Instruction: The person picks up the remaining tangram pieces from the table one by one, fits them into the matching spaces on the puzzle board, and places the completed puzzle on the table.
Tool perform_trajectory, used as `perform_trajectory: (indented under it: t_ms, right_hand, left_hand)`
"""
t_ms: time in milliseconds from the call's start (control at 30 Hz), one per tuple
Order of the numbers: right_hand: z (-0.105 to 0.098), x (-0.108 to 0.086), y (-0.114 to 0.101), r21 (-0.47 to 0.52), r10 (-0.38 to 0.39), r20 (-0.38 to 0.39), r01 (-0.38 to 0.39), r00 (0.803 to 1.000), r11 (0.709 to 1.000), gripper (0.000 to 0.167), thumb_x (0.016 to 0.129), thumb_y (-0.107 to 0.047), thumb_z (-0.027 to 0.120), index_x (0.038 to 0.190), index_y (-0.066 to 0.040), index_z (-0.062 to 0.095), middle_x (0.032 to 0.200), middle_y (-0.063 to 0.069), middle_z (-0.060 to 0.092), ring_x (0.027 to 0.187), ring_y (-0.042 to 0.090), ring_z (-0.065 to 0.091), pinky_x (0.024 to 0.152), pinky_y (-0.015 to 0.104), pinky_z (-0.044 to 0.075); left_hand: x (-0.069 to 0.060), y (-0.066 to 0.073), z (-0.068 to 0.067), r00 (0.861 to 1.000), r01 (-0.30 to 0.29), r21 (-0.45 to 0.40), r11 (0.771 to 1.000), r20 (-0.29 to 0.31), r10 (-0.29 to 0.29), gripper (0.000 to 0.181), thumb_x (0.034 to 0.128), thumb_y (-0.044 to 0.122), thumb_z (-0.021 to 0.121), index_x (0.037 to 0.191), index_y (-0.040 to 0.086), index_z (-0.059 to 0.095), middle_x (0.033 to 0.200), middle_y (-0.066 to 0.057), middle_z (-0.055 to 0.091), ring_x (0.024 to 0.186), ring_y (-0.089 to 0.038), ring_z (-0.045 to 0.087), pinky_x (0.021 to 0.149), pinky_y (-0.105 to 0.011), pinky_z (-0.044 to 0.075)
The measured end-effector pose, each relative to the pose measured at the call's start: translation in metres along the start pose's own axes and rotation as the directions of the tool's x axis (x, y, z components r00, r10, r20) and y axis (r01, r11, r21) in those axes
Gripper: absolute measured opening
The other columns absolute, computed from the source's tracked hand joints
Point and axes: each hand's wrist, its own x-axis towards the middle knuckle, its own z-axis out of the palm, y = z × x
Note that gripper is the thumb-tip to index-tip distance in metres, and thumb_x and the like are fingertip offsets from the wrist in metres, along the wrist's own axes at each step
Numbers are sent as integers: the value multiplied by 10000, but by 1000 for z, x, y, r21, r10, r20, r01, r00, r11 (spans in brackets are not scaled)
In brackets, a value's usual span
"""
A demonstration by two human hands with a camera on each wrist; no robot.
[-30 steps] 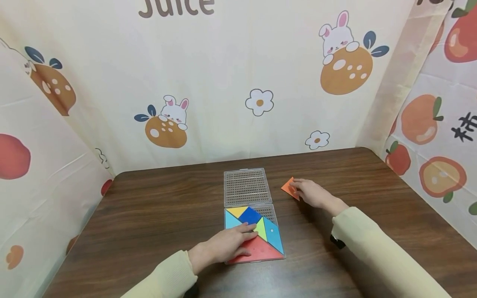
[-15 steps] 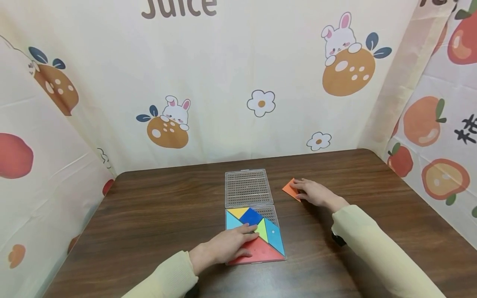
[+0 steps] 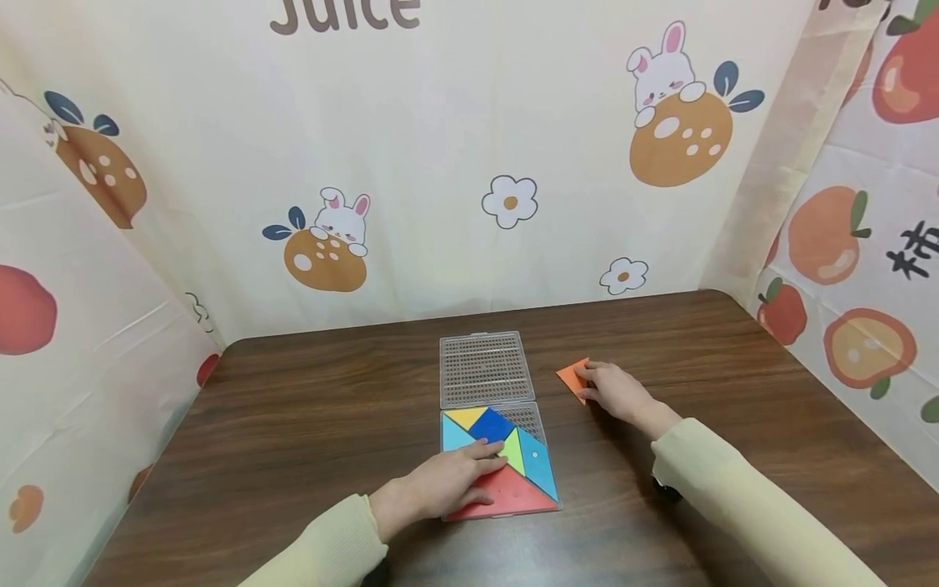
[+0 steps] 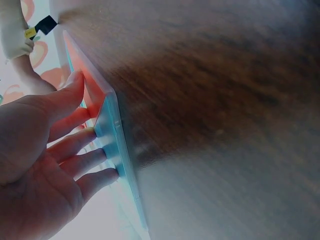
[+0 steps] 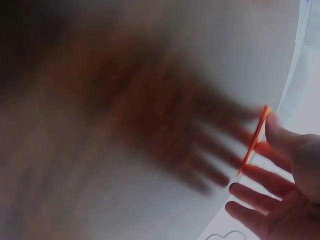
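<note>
In the head view my left hand [image 3: 447, 481] lies spread over the tangram tray [image 3: 506, 515]. Its fingertips rest on the pieces, near the red triangle [image 3: 513, 492] and the lime-green piece [image 3: 512, 453]. Blue [image 3: 491, 427], yellow [image 3: 465, 417] and light-blue pieces [image 3: 539, 465] lie around them in the tray. To the right, my right hand [image 3: 616, 391] touches a small orange triangle [image 3: 570, 377] on the table. The right wrist view has the orange triangle [image 5: 254, 140] edge-on, with fairly straight fingers and the thumb against it; part is hidden in the head view.
The tray's dotted lid [image 3: 486, 371] lies folded back behind it. A dotted gap [image 3: 524, 420] shows at the tray's upper right corner. The brown wooden table [image 3: 315, 424] extends to both sides, and a printed curtain [image 3: 440, 122] hangs behind it.
The orange triangle has turned slightly clockwise on the table. My right hand has moved slightly toward me with it, while the left hand has stayed on the tangram pieces.
</note>
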Motion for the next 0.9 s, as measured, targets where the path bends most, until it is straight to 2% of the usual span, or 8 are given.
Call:
perform_trajectory:
  t_ms: [100, 233, 367, 467, 567, 700, 800, 900]
  right_hand:
    - [-1, -2, -6, -32, 29, 20, -29, 999, 999, 421, 840, -146, 608, 1195, 60, 519, 1198, 303, 462, 1092, 433, 441, 847, 509, 399]
    - [-4, -3, -10, -63, 16, 20, -15, 1000, 998, 397, 825, -154, 627, 1151, 59, 552, 1146, 282, 506, 1052, 409, 480, 814, 478, 433]
    - [-8, -3, -6, -37, -39, -22, 38, 999, 999, 358, 800, -140, 655, 1092, 55, 589, 1072, 233, 562, 978, 361, 532, 783, 451, 453]
    - [-11, -2, 0, -2, -106, -17, 106, 994, 994, 353, 801, -135, 653, 1099, 45, 593, 1107, 224, 556, 996, 354, 533, 805, 452, 445]
    - [-15, 0, 7, 31, -190, 34, 189, 981, 982, 377, 817, -147, 634, 1146, 29, 574, 1192, 238, 505, 1055, 367, 505, 834, 461, 429]
    - [-18, 3, 16, 36, -289, 81, 287, 954, 957, 401, 817, -174, 630, 1171, 5, 567, 1238, 242, 469, 1092, 369, 482, 853, 464, 417]
    - [-18, 4, 23, 33, -333, 93, 331, 938, 943, 408, 808, -181, 637, 1164, 9, 572, 1235, 243, 472, 1101, 370, 474, 865, 465, 406]
    - [-17, 3, 27, 42, -346, 112, 343, 932, 938, 413, 814, -185, 631, 1164, 25, 566, 1230, 257, 470, 1108, 389, 460, 874, 485, 391]
  left_hand:
    - [-1, 1, -1, 1000, 5, 0, 1000, 1, -5, 515, 834, 340, 590, 1288, 122, 483, 1371, -20, 379, 1251, -220, 341, 930, -306, 382]
    - [-1, 1, -2, 1000, 9, -1, 1000, 4, -9, 510, 835, 335, 590, 1286, 124, 485, 1371, -19, 379, 1252, -215, 339, 933, -307, 378]
    - [0, 2, -2, 1000, 10, -7, 1000, 6, -10, 506, 837, 333, 589, 1286, 125, 486, 1372, -17, 377, 1254, -211, 336, 934, -306, 377]
    - [-1, 3, -3, 1000, 12, -9, 1000, 5, -12, 508, 835, 335, 590, 1285, 125, 487, 1371, -17, 379, 1254, -212, 336, 933, -306, 378]
    - [-1, 3, -2, 1000, 11, -4, 1000, 3, -11, 508, 833, 339, 592, 1283, 126, 489, 1368, -17, 383, 1252, -212, 339, 929, -303, 382]
    - [-1, 2, -2, 1000, 11, 2, 1000, 2, -11, 510, 832, 343, 592, 1283, 128, 491, 1367, -18, 384, 1252, -211, 340, 927, -299, 384]
    - [-1, 2, -1, 1000, 12, 7, 1000, 3, -12, 512, 830, 346, 592, 1283, 131, 490, 1368, -16, 383, 1252, -209, 340, 924, -299, 387]
    - [0, 2, -1, 1000, 13, 8, 1000, 4, -13, 512, 829, 346, 593, 1283, 132, 490, 1368, -15, 383, 1252, -210, 341, 919, -301, 392]
